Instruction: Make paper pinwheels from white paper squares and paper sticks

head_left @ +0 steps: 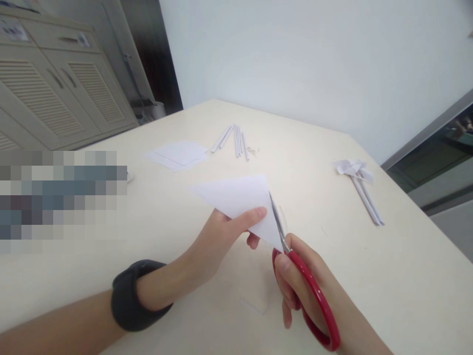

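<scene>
My left hand (221, 236) pinches a white paper folded into a triangle (240, 197), thumb on top, and holds it a little above the cream table (388, 276). My right hand (299, 281) grips red-handled scissors (306, 286). Their metal blades (278, 222) lie along the triangle's right edge, close together, tip pointing away from me. A dark band (135, 296) wraps my left wrist.
Flat white sheets (179, 154) lie further back on the table. Beside them are several rolled paper sticks (234, 139) and a small clip. A paper pinwheel on sticks (360, 185) lies at the right. Cabinets stand at far left, a white wall behind.
</scene>
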`<state>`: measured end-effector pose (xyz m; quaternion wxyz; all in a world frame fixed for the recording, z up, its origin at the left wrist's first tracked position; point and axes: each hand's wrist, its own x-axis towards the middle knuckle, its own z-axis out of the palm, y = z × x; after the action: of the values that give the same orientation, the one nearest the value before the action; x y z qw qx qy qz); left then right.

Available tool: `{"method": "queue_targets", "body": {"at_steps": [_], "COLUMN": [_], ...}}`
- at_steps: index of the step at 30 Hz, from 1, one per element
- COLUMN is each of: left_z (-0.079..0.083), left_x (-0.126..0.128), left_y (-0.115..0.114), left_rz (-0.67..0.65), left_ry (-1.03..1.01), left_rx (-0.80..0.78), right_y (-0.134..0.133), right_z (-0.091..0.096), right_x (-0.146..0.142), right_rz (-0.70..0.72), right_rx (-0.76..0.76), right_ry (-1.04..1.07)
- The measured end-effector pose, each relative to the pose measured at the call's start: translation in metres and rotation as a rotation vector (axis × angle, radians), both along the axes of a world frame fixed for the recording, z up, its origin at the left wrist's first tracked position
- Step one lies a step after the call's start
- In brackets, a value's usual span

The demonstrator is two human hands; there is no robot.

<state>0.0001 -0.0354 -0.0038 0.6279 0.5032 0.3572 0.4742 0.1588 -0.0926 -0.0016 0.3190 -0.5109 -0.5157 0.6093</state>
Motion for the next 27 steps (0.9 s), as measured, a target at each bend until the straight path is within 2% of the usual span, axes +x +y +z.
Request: {"method": "queue_targets", "body": {"at_steps": [6, 9, 13, 17, 22, 27], "left_z": [0.000, 0.000, 0.001, 0.001, 0.001, 0.001], "left_x": [0.001, 0.001, 0.001, 0.001, 0.002, 0.003], "left_y": [-0.001, -0.003, -0.005, -0.006, -0.005, -0.004], "left_rz": [0.008, -0.014, -0.050, -0.069, -0.072, -0.085], "left_ry": [0.018, 0.036, 0.089, 0.113, 0.129, 0.109], "left_rx": [-0.020, -0.032, -0.063, -0.072, -0.085, -0.072], "right_y": [-0.005, -0.006, -0.006, -0.005, -0.006, -0.007], "right_z": [0.022, 0.027, 0.019, 0.011, 0.008, 0.005], "right_x": [0.003, 0.004, 0.004, 0.003, 0.003, 0.001], "right_rz": [0.024, 0.049, 0.026, 0.000, -0.015, -0.029], "right_rx": [-0.129, -0.129, -0.034, -0.030, 0.024, 0.012], "right_ry": [-0.009, -0.023, 0.068, 0.110, 0.057, 0.025]}}
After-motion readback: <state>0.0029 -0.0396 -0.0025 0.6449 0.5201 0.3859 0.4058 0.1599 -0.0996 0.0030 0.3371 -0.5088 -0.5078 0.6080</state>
